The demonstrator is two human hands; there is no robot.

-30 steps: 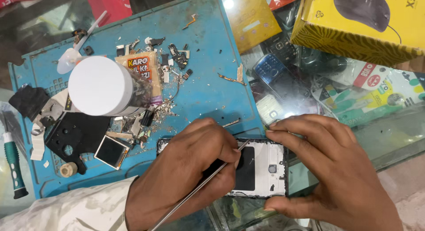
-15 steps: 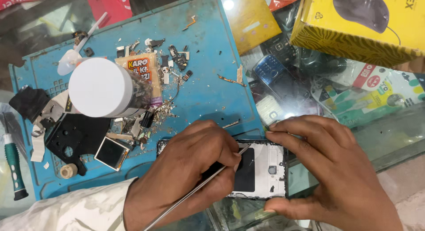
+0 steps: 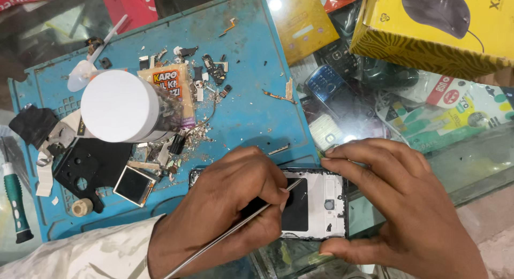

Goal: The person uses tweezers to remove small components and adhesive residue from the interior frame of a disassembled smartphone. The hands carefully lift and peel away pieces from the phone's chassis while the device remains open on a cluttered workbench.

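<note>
Metal tool: a thin steel rod [image 3: 235, 231] is pinched between the thumb and fingers of the left hand [image 3: 225, 209]; its tip rests on the dark panel inside the phone frame, its tail runs down-left past the wrist.
Phone frame: a white frame [image 3: 321, 201] with a black rectangular panel lies at the lower edge of the mat, partly over the glass counter, between both hands.
Left hand: fingers curled and pressed together around the rod, knuckles covering the frame's left end.
Right hand: the right hand [image 3: 399, 204] clamps the frame's right end; forefinger along the top edge, thumb on the bottom edge, remaining fingers folded behind.
Mat: a blue work mat [image 3: 257, 102] is littered with small screws, brackets and flex scraps.
Tub: a white round lid [image 3: 119, 106] tops a clear tub, upper left of the left hand.
Module: a small square screen [image 3: 135, 185] lies just left of the left hand, beside a black plate [image 3: 88, 166].
Screwdriver: a green-handled driver [image 3: 16, 201] lies at the mat's left edge.
Box: a yellow carton [image 3: 428, 33] sits well apart, top right.
Under glass: keypad phones [image 3: 326, 81] show beneath the counter.
</note>
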